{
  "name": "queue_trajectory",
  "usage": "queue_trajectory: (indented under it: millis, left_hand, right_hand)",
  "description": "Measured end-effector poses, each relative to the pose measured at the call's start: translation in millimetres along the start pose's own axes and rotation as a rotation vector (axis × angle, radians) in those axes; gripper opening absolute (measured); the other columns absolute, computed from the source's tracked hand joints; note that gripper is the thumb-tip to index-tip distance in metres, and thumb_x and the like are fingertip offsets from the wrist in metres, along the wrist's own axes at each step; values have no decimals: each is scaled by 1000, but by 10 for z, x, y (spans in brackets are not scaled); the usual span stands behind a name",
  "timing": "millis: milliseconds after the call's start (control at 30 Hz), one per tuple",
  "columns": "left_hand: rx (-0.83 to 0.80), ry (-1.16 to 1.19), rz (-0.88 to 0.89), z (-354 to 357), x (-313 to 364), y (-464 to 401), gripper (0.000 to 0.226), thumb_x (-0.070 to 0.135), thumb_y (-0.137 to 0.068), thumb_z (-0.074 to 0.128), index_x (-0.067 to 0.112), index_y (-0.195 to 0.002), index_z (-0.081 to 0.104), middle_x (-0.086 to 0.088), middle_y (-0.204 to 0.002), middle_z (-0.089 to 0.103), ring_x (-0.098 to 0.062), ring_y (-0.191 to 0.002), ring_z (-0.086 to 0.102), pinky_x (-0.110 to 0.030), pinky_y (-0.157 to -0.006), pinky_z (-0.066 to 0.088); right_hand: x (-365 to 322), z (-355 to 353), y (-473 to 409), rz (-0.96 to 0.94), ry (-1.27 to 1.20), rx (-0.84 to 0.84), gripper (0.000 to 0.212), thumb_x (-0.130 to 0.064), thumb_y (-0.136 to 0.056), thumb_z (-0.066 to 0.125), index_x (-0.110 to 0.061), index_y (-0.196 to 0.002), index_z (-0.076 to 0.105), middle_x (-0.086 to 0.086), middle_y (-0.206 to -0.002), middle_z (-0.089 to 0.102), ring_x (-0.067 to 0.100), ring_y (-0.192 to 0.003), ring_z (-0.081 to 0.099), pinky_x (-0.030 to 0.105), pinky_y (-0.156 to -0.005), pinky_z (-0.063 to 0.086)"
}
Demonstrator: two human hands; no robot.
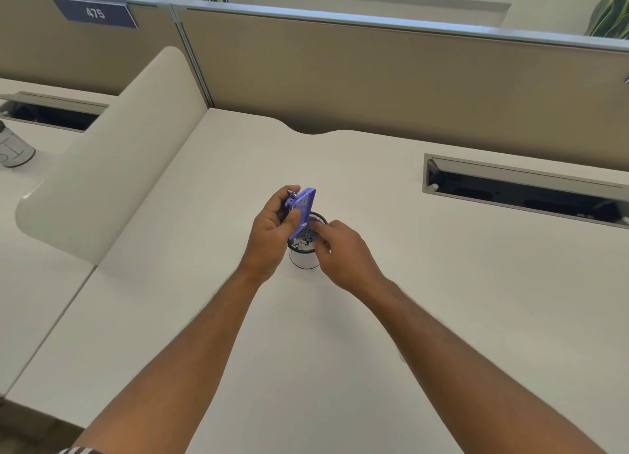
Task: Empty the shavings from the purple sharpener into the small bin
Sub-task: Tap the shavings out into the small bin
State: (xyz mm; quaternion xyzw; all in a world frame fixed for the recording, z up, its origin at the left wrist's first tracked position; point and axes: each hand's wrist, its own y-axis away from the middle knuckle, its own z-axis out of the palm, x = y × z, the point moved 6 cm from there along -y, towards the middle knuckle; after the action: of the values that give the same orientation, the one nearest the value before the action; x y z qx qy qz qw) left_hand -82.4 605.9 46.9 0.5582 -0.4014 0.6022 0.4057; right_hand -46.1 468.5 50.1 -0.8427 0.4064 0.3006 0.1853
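Left hand (272, 229) tilts purple sharpener (303, 212) over small bin (304, 258)

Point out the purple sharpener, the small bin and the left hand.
purple sharpener (304, 209), head view, clear purple side.
small bin (304, 260), head view, pale outer wall.
left hand (270, 230), head view, back of the hand.
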Motion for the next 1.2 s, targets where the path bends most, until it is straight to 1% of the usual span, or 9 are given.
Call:
queue_trajectory:
  millis: [200,333,467,633,700,833,967,1100,1200]
  left_hand:
    - [-25,-11,8,25,26,29,44,13,-98,52,10,-142,49,-2,-137,60,-12,-119,60,-27,-94,52]
    - [-28,-6,13,35,36,31,44,12,-98,52,11,-142,49,-1,-137,60,-11,-120,60,-25,-92,52]
    - [-33,0,18,53,65,39,45,12,-97,52,14,-141,50,5,-136,60,-8,-119,60,-22,-89,52]
    - [-56,5,45,93,92,61,46,10,-97,51,14,-143,49,12,-140,58,-12,-128,55,-22,-94,49]
    - [-58,10,62,95,96,70,47,9,-98,50,12,-144,47,8,-143,56,-14,-132,52,-23,-97,48]
    - [-38,51,72,69,76,86,45,9,-101,49,13,-145,45,1,-145,53,-16,-131,53,-25,-97,49]
    - [-20,78,68,39,51,95,46,10,-101,48,11,-146,43,0,-147,52,-18,-132,52,-27,-97,51]
    - [-33,107,80,53,51,98,44,10,-101,48,16,-145,46,7,-145,55,-20,-134,51,-28,-98,50]
    - [-28,133,94,48,53,92,44,8,-101,47,15,-144,47,7,-146,55,-22,-136,50,-28,-98,51]
  right_hand:
    - [11,19,-94,22,53,-32,29,-17,-94,45,-23,-119,59,-3,-79,51,23,-77,55,35,-64,47]
    - [24,37,-99,30,64,-42,29,-16,-94,45,-22,-117,60,-3,-81,53,23,-78,56,35,-65,49]
    - [21,48,-107,20,85,-55,30,-16,-94,45,-23,-118,60,-3,-82,53,23,-78,55,35,-64,47]
    - [9,44,-134,24,105,-56,29,-15,-94,44,-23,-118,58,-2,-81,52,26,-77,55,33,-60,43]
    - [-3,44,-136,24,103,-45,28,-14,-93,44,-22,-116,59,-4,-80,50,25,-76,55,32,-59,40]
    - [-33,43,-118,8,46,-50,30,-13,-92,44,-22,-113,64,0,-87,61,25,-80,58,35,-64,49]
    - [8,-13,-122,44,22,2,34,-14,-92,44,-25,-116,64,1,-82,59,23,-77,57,36,-65,50]
    - [-13,-10,-117,24,81,10,29,-15,-95,45,-21,-118,62,3,-82,57,27,-78,57,39,-65,50]
    - [-46,5,-97,-15,168,14,30,-15,-94,45,-20,-120,60,4,-87,57,28,-78,57,35,-60,48]
